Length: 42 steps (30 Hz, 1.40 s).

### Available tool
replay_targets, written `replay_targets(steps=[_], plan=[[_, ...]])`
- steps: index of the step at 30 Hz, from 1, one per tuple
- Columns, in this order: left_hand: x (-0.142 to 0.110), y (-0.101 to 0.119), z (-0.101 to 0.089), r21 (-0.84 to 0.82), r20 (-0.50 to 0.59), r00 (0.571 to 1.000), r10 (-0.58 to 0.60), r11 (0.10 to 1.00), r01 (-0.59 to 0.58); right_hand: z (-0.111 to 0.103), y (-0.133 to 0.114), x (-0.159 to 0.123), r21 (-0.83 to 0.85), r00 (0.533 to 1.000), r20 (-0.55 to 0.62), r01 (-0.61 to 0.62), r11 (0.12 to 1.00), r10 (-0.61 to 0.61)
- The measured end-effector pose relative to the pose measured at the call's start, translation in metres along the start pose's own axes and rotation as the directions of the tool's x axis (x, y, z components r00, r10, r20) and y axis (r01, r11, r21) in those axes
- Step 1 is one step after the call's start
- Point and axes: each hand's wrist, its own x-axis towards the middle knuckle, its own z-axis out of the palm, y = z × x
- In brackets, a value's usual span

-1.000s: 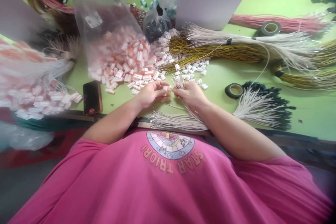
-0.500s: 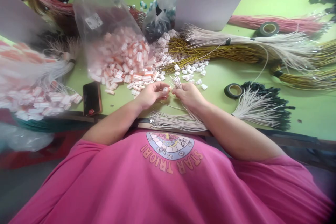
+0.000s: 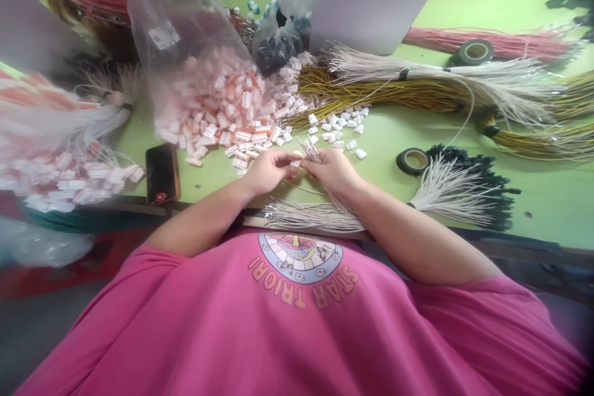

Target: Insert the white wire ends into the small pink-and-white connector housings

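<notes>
My left hand [image 3: 271, 171] is closed in a pinch on a small white connector housing [image 3: 294, 163], partly hidden by the fingers. Close against it, my right hand [image 3: 336, 172] grips several thin white wires [image 3: 310, 148], whose metal-tipped ends stick up past the thumb. One wire loops below between the two hands. A bundle of white wires [image 3: 310, 213] lies under my right wrist along the table's edge. Just beyond the hands are loose small white connectors [image 3: 343, 124] and a heap of white-and-orange connectors [image 3: 232, 114] spilling from a clear plastic bag [image 3: 185, 18].
A phone [image 3: 162, 173] lies left of my left arm. To the right are a tape roll [image 3: 413, 161], white wires [image 3: 457, 192] and black connectors [image 3: 503, 198]. Behind lie yellow wires [image 3: 394, 91] and an upright grey panel [image 3: 371, 6]. Other people's hands are at the far side.
My hands have come closer together, and the left fingers have closed further over the connector beside the right thumb. At the far left, another person's hands and red wires have shifted.
</notes>
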Motion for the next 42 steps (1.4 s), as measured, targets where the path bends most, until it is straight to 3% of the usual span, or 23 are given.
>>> replay_targets(steps=[4,11,14,16,19,22,24,26,28,30,32,33,35,37,39,42], plan=[[-0.001,0.0,0.002,0.076,-0.055,0.998,0.024,0.997,-0.02,-0.001,0.004,0.002,0.017,0.999,0.02,-0.047,0.999,0.046],[-0.001,-0.004,0.006,0.157,0.01,0.999,0.045,0.987,-0.046,0.004,0.005,-0.001,0.031,0.999,0.01,0.045,0.998,-0.045],[-0.003,0.002,-0.001,0.323,0.025,0.992,0.121,0.938,-0.123,0.003,0.007,0.0,0.078,1.0,0.011,0.007,0.997,-0.008],[-0.003,0.011,-0.01,0.491,0.068,0.977,0.2,0.846,-0.207,0.002,0.008,0.002,0.119,0.999,-0.032,-0.009,0.993,0.013],[0.002,0.028,-0.025,0.731,0.075,0.948,0.309,0.629,-0.263,0.0,0.008,0.003,0.184,0.996,-0.084,0.001,0.983,0.015],[0.017,0.037,-0.033,0.926,0.011,0.925,0.379,0.346,-0.153,0.0,0.006,0.002,0.249,0.995,-0.084,-0.035,0.968,0.058],[0.029,0.036,-0.033,0.977,0.031,0.923,0.383,0.182,-0.108,0.0,0.004,0.002,0.267,0.993,-0.094,-0.046,0.963,0.074],[0.039,0.032,-0.033,0.989,0.079,0.921,0.382,0.089,-0.122,0.0,0.004,0.002,0.282,0.991,-0.103,-0.048,0.958,0.08],[0.045,0.03,-0.034,0.986,0.123,0.922,0.368,0.059,-0.155,0.0,0.004,0.003,0.291,0.992,-0.104,-0.043,0.956,0.077],[0.046,0.032,-0.038,0.979,0.149,0.926,0.347,0.079,-0.188,0.001,0.005,0.003,0.289,0.991,-0.111,-0.033,0.957,0.068],[0.042,0.038,-0.041,0.961,0.157,0.92,0.359,0.158,-0.225,0.002,0.006,0.003,0.304,0.991,-0.117,-0.024,0.953,0.062],[0.038,0.041,-0.041,0.942,0.139,0.913,0.383,0.233,-0.241,0.003,0.006,0.004,0.323,0.991,-0.117,-0.024,0.946,0.065],[0.027,0.045,-0.038,0.843,0.07,0.911,0.407,0.464,-0.272,0.003,0.007,0.004,0.375,0.991,-0.107,-0.031,0.926,0.077],[0.015,0.045,-0.03,0.596,0.026,0.947,0.319,0.756,-0.271,0.002,0.008,0.005,0.414,0.992,-0.089,-0.042,0.909,0.087],[0.004,0.038,-0.021,0.245,0.056,0.987,0.153,0.956,-0.162,0.001,0.009,0.006,0.428,0.993,-0.072,-0.052,0.902,0.091],[-0.003,0.024,-0.009,-0.128,0.107,0.994,-0.027,0.991,0.041,0.0,0.008,0.006,0.439,0.995,-0.043,-0.065,0.896,0.093]])
